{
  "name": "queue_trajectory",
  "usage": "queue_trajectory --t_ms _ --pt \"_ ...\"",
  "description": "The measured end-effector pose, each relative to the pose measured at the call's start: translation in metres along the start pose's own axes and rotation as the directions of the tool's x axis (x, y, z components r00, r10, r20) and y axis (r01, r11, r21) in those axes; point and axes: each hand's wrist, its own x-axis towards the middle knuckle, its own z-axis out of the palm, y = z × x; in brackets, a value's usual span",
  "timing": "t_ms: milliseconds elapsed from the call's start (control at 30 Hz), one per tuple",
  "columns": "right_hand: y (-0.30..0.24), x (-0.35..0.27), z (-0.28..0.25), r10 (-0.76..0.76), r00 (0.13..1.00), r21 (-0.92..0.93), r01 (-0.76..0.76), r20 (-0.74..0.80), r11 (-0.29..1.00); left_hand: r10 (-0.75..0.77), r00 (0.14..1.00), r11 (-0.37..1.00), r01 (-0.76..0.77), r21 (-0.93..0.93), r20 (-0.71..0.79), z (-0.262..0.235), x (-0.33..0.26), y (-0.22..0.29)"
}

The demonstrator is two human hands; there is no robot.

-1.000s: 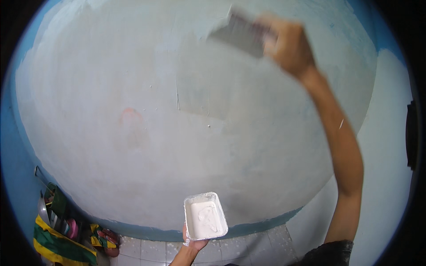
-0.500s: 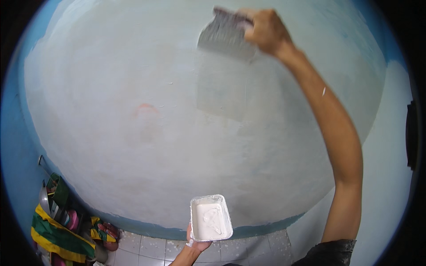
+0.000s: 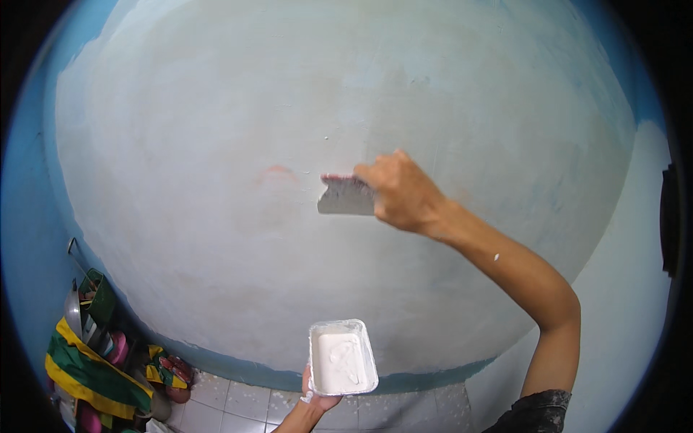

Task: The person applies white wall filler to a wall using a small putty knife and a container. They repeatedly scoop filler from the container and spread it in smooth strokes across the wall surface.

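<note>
My right hand (image 3: 404,191) is closed round the grip of a wide putty knife (image 3: 345,196), a grey metal blade with a reddish back edge. The blade lies at the middle of the wall (image 3: 238,267), which is coated in pale grey-white filler over blue paint. My palm hides the blade's right end. Low in the picture, my left hand (image 3: 323,398) holds up a rectangular white tub (image 3: 373,361) from beneath. Creamy white paste (image 3: 339,361) lies in the tub, with a ridged heap in its middle. White smears mark my left wrist.
At the lower left stand stacked household things: a green box (image 3: 101,297), a metal lid or bowl (image 3: 73,312), a pink item (image 3: 117,348) and a green and yellow cloth (image 3: 94,372). A bare blue strip and pale floor tiles (image 3: 245,400) run below the wall. A dark object (image 3: 670,220) is at the right edge.
My right hand has brought the putty knife down the wall, from near the top to the middle, and the elbow is more bent. The left hand and tub have hardly moved.
</note>
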Motion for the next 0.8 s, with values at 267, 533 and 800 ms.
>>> queue_trajectory --t_ms 267,533,800 --pt "0.089 0.091 -0.079 0.045 0.929 -0.286 -0.158 -0.367 0.945 0.0 1.0 1.0 0.0 0.022 0.007 -0.004 0.003 0.002" --pt "0.168 0.1 -0.195 0.047 0.835 -0.38 -0.299 -0.549 0.876 -0.015 0.999 0.998 0.013 0.06 0.029 -0.004 0.014 -0.011" --pt "0.019 -0.011 -0.025 0.1 0.982 0.024 -0.105 0.159 0.994 0.08 0.997 0.994 -0.08 0.08 0.007 -0.003 0.001 -0.001"
